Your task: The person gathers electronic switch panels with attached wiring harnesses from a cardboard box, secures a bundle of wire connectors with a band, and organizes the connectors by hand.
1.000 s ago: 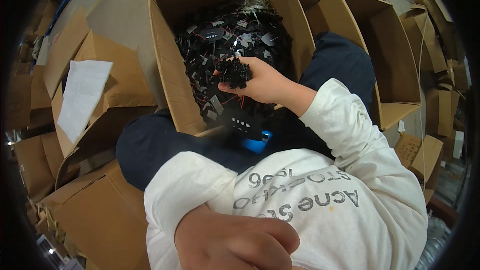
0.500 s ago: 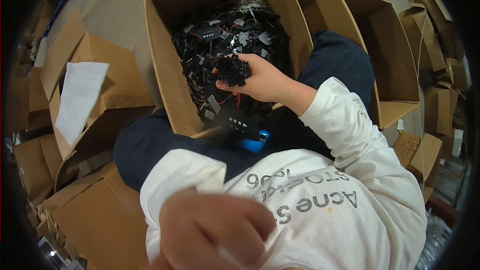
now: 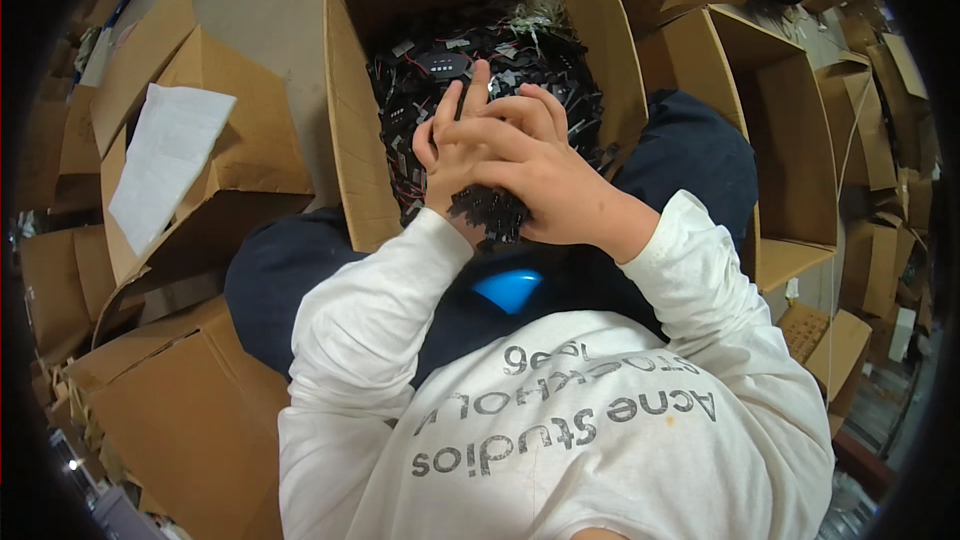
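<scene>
My right hand (image 3: 570, 185) is closed around a bunch of small black toothed plastic parts (image 3: 490, 212), which sticks out below its palm. Its fingers reach across my left hand (image 3: 448, 155), and the two hands overlap. Stretched and apart, the left fingers point toward the far side; a thin dark sliver shows between two of them, and I cannot tell whether it is held. Under both hands stands a cardboard box (image 3: 352, 140) filled with black plastic pieces (image 3: 400, 110), with red wires and grey metal bits among them. The left palm is partly hidden.
A clump of clear stringy plastic (image 3: 540, 18) lies at the box's far right. On the right stands another open carton (image 3: 780, 90). At the left, white paper (image 3: 170, 160) drapes over a cardboard box (image 3: 250, 130). A bright blue object (image 3: 508, 290) shows between my legs.
My left hand has moved from near my chest up to the right hand, its fingers now stretched. The right hand has come slightly nearer, still holding the black bunch. The black plate below it has gone from view.
</scene>
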Action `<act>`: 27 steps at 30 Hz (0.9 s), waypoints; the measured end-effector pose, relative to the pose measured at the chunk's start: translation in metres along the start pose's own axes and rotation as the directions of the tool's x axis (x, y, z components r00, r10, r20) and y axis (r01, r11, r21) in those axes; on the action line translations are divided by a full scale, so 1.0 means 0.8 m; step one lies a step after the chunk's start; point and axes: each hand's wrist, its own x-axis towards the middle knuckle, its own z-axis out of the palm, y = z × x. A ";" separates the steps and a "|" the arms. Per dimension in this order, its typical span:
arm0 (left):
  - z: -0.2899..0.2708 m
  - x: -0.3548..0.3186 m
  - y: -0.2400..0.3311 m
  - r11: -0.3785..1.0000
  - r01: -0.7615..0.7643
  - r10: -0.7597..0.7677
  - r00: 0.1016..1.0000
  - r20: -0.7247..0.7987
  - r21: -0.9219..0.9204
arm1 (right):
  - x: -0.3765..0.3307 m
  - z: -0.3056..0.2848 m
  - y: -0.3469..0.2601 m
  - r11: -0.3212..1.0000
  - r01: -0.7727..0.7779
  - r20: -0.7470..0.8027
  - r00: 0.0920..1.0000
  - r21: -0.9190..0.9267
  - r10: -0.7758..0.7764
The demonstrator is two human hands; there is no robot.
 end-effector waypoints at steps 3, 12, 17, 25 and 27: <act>0.016 0.001 -0.007 0.989 -0.058 0.066 0.996 -0.055 0.135 | -0.004 -0.001 0.005 0.995 0.074 0.069 0.995 -0.062 -0.069; -0.004 -0.004 -0.036 0.988 -0.083 0.078 0.996 -0.044 -0.131 | 0.000 -0.032 0.026 0.982 0.074 -0.076 0.995 0.175 -0.061; -0.003 -0.012 -0.032 0.992 -0.117 0.114 0.992 -0.059 -0.051 | -0.006 -0.018 0.020 0.927 0.060 -0.091 0.995 0.371 -0.028; 0.006 -0.013 -0.038 0.973 -0.133 0.122 0.990 -0.070 -0.187 | -0.019 -0.020 0.032 0.833 0.005 -0.054 0.998 0.553 0.030; 0.006 -0.015 -0.038 0.963 -0.114 0.101 0.993 -0.067 -0.242 | -0.026 -0.014 0.035 0.794 -0.036 -0.047 0.996 0.607 0.081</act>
